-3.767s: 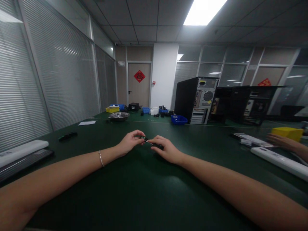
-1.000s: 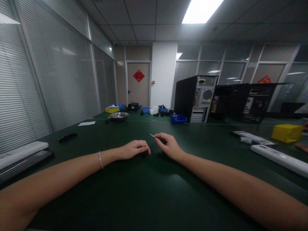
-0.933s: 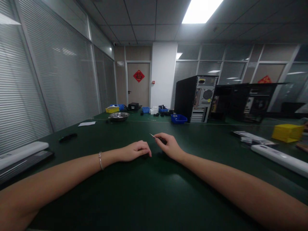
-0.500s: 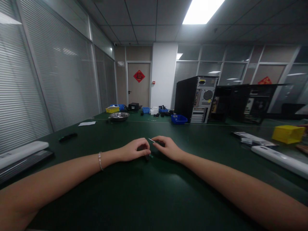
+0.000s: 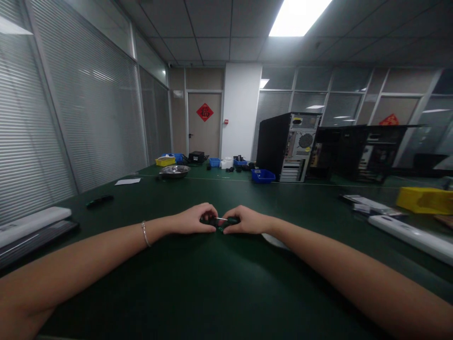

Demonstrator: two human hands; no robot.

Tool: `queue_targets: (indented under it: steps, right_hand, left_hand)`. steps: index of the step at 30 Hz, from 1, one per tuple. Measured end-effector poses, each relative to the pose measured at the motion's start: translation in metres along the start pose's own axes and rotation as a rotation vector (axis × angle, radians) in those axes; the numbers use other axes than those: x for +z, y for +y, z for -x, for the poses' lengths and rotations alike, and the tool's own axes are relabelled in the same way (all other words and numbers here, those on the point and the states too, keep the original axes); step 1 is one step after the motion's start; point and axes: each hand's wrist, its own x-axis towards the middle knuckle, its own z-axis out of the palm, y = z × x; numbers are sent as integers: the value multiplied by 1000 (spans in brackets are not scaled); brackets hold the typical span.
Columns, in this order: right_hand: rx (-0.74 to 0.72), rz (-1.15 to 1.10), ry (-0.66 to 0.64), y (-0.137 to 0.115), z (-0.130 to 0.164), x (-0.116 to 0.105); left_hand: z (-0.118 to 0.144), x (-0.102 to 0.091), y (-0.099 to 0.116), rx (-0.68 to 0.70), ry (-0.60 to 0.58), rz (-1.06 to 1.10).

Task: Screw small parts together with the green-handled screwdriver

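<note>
Green and small, the part point(image 5: 220, 228) now sits pinched between the fingers point(image 5: 208, 225) of the left hand point(image 5: 193, 220), low on the tabletop point(image 5: 212, 293). The right hand point(image 5: 246, 221) has closed in, fingers pinching a thin metal tool point(image 5: 222, 219) against the part. A second ago the hands were apart, tool raised; work on the part has resumed.

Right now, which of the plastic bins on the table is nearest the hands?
The yellow bin at the right edge; the blue bin and the other yellow bin sit farther back.
</note>
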Motion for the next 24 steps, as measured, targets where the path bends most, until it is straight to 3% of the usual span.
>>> queue_targets:
  steps: [6,11,13,24]
  right_hand:
    - [-46,-13,92,2,5,6]
    - [-41,10,471,0,2,16]
    - [-41,21,560,-3,-1,20]
    - [-108,25,553,-13,-3,24]
  left_hand:
    - [-6,1,-5,26,58,356]
    - [-11,9,-13,22,122,655]
    - [-12,13,-16,26,133,700]
    - [-12,19,-8,43,79,748]
